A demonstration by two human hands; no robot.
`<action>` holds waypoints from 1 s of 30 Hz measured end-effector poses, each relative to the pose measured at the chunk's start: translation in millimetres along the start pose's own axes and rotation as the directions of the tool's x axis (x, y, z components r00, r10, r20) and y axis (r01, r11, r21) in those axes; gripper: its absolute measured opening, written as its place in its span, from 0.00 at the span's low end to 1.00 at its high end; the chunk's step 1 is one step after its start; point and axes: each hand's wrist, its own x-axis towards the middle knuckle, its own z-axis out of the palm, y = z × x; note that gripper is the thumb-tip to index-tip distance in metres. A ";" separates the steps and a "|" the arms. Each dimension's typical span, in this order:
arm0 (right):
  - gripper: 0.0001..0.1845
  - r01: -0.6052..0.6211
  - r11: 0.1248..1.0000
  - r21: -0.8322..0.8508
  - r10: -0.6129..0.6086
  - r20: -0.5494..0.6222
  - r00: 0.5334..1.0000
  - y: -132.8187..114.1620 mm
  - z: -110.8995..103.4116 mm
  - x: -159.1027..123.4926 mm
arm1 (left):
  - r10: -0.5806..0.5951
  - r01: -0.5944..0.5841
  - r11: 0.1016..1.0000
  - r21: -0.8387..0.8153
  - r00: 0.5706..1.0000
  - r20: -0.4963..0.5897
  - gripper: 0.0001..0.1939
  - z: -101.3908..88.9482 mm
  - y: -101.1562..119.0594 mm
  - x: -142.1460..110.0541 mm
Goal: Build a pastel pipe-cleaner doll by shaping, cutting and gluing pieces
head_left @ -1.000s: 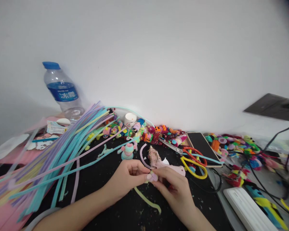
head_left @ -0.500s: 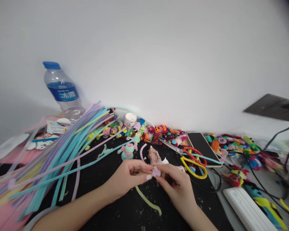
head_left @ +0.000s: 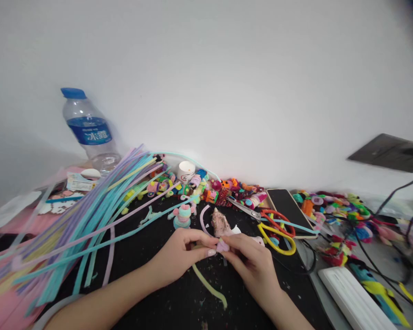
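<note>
My left hand (head_left: 189, 252) and my right hand (head_left: 253, 259) meet over the black mat, fingers pinched together. Between their fingertips is a small folded lilac pipe-cleaner piece (head_left: 222, 246). A pale yellow-green pipe cleaner (head_left: 209, 285) trails down from beneath my left fingers; where its upper end goes is hidden. Just behind my hands sits a pink-and-turquoise pipe-cleaner figure (head_left: 184, 214). A curved lilac strip (head_left: 203, 220) and a brownish, crumpled-looking object (head_left: 220, 222) lie close by. Scissors (head_left: 278, 231) with red and yellow handles rest beyond my right hand.
A large bundle of pastel pipe cleaners (head_left: 99, 215) spreads over the left side. Behind it stands a water bottle (head_left: 89, 130). Along the wall are colourful fuzzy figures (head_left: 223, 190), a paper cup (head_left: 186, 172) and a phone (head_left: 289, 208). A white power strip (head_left: 354, 298) and black cables lie right.
The free end of the yellow-green pipe cleaner has swung slightly left. Both hands keep nearly the same place, with the lilac piece turned a little between the fingertips.
</note>
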 end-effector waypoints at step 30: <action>0.10 -0.013 1.000 0.003 0.013 0.126 0.992 1.0 -2.6 1.6 | 0.283 -0.287 0.846 0.450 0.956 0.078 0.10 -1.5 -0.8 -3.6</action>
